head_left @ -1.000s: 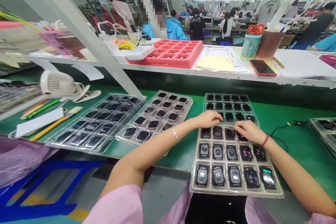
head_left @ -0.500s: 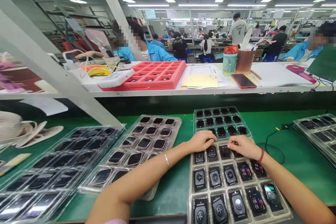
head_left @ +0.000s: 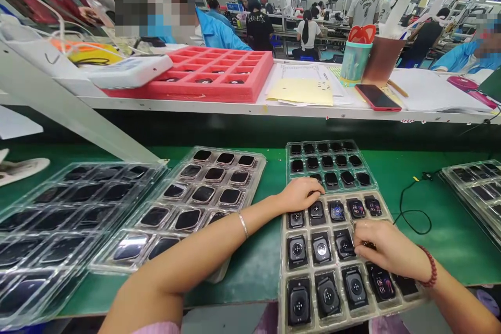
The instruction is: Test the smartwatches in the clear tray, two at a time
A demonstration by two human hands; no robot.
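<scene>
A clear plastic tray [head_left: 284,271] of smartwatches lies before me, partly over the bench's front edge. My left hand [head_left: 300,194] rests at its far left edge, fingers curled over the rim; their tips are partly hidden. In the second row, my right hand [head_left: 385,248] pinches the edge of a dark smartwatch [head_left: 343,242] that sits slightly tilted in its pocket. Beyond it, a watch with a blue lit face [head_left: 337,211] lies screen up. Two more lit watches, including one farther right [head_left: 373,205], share that row. Many left-hand watches, like the near one [head_left: 299,302], lie back up.
Behind stands another tray of dark watch screens [head_left: 326,162]. To the left are a tray of square screens [head_left: 203,193] and stacked trays [head_left: 84,203]. More trays [head_left: 475,182] and a black cable [head_left: 415,214] lie right. A shelf [head_left: 219,107] holds a red foam tray [head_left: 235,91] and phone [head_left: 378,97].
My right hand has moved nearer, from the far row to a watch in the second row. The far row's third watch, dark before, now shows a lit face. My left hand stays at the rim.
</scene>
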